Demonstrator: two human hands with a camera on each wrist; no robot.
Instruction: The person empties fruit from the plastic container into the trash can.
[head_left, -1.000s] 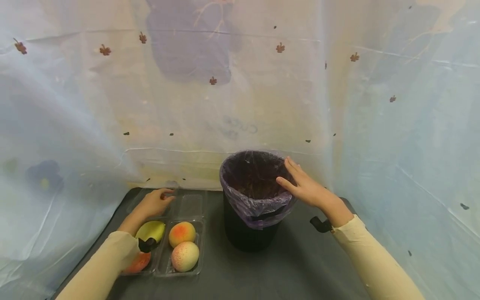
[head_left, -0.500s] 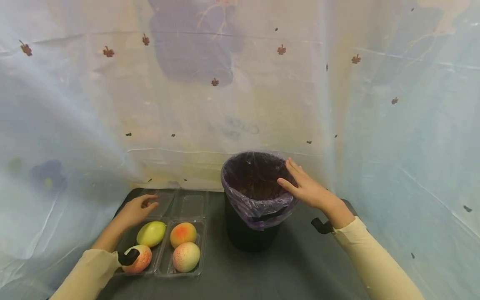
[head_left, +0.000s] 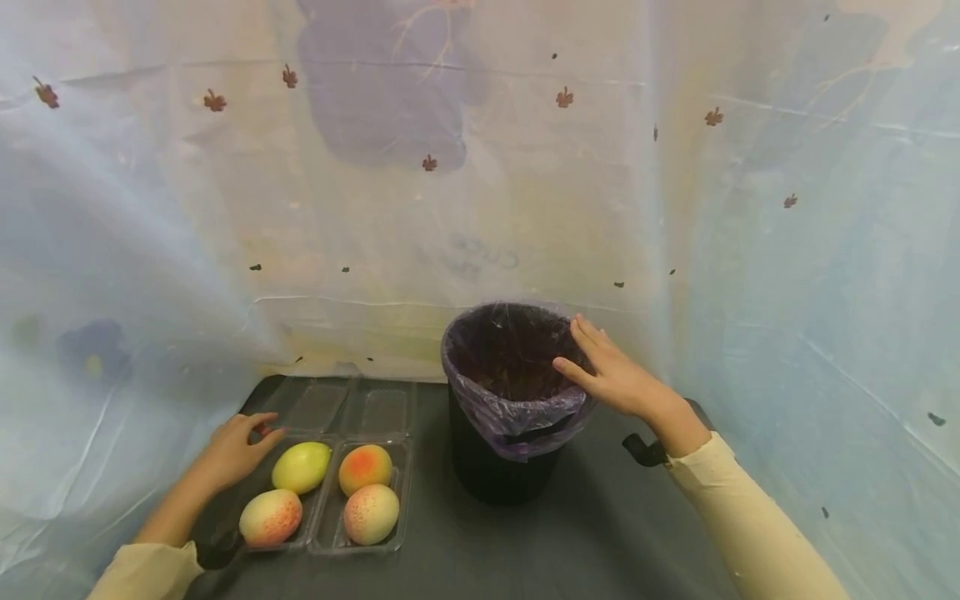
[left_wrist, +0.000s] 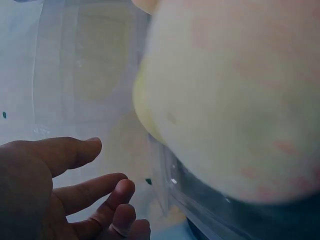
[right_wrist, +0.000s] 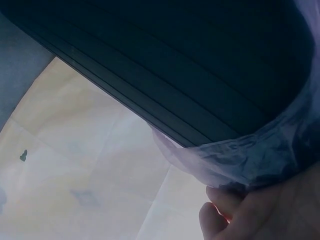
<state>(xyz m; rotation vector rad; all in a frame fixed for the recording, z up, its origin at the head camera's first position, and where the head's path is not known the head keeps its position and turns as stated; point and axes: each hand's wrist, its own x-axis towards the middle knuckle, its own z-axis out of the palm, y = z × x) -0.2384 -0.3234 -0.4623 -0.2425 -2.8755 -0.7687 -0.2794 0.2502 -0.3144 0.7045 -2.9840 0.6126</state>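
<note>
Two clear plastic clamshell boxes lie side by side with their lids folded back. The left box bears a yellow lemon-like fruit and a speckled peach. An orange-blushed peach and a second speckled peach sit in the right one. My left hand hovers at the left box's far left corner, fingers loosely bent and holding nothing. In the left wrist view a peach looms beside that hand. My right hand rests straight-fingered on the rim of a lined black bin.
A purple-tinted bag lines the bin and folds over its rim. Dark cloth covers the table. Patterned plastic sheeting hangs behind and on both sides.
My left hand has drawn back to the left and nearer, from over the lids to the box's left side, uncovering the lemon-like fruit and the peach. My right hand stays on the bin.
</note>
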